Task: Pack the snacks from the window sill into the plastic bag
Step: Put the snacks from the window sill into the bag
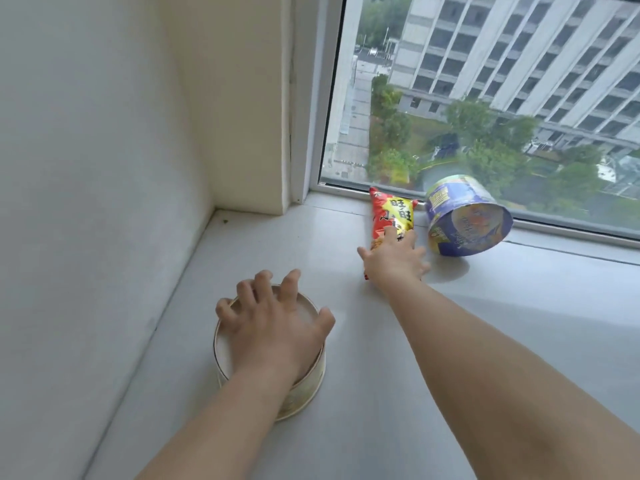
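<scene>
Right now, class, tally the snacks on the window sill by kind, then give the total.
Round tubs: 2, a cream tub and a purple tub
Snack packets: 1, a red packet
Total: 3
</scene>
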